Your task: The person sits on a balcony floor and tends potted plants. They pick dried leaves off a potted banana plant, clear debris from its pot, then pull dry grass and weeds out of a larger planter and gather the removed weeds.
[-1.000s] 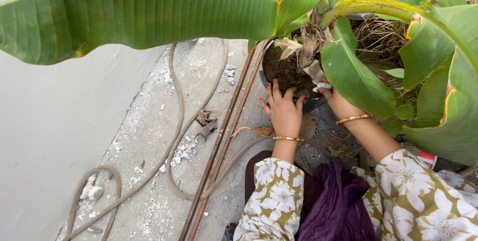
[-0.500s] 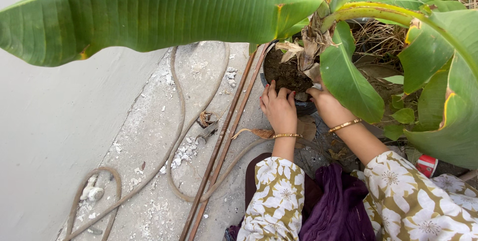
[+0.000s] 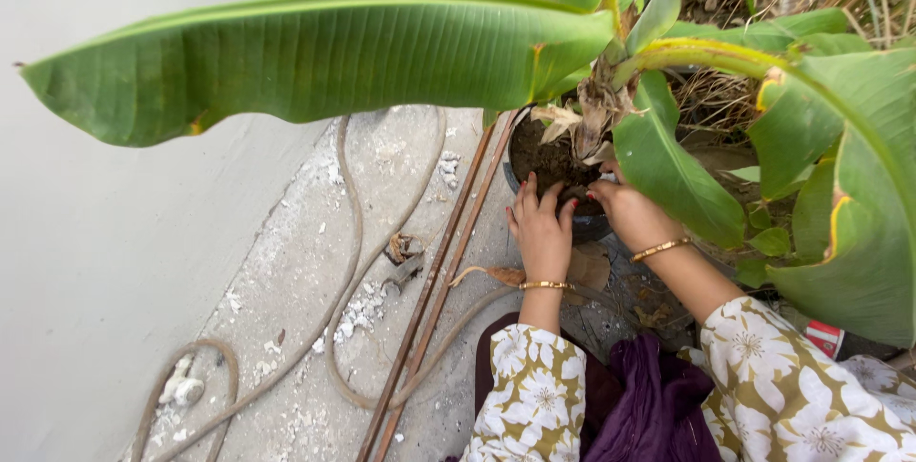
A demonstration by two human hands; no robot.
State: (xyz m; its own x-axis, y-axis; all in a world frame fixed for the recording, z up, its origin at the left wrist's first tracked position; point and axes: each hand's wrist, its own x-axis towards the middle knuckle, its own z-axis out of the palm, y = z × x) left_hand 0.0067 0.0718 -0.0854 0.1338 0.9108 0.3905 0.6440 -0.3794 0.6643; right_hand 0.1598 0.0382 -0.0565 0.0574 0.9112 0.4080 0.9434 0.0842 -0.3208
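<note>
A dark round plant pot (image 3: 587,227) filled with soil (image 3: 544,158) stands on the concrete ground, with a banana-like plant growing out of it. My left hand (image 3: 541,223) lies on the pot's near rim, fingers spread and curled over the edge into the soil. My right hand (image 3: 625,209) rests on the rim beside it, next to the dry brown leaf bases (image 3: 584,123) at the stem; its fingers are partly hidden by a green leaf (image 3: 677,176). Both wrists wear gold bangles.
A very large green leaf (image 3: 324,56) hangs across the upper view. A hose (image 3: 348,262) loops over the dusty concrete, beside two thin rusty rods (image 3: 434,281). A pale wall (image 3: 95,233) runs along the left. More leaves and dry grass crowd the right.
Both hands have stayed on the pot rim; the left hand's fingers have spread and reached a little further into the soil. The view has shifted slightly.
</note>
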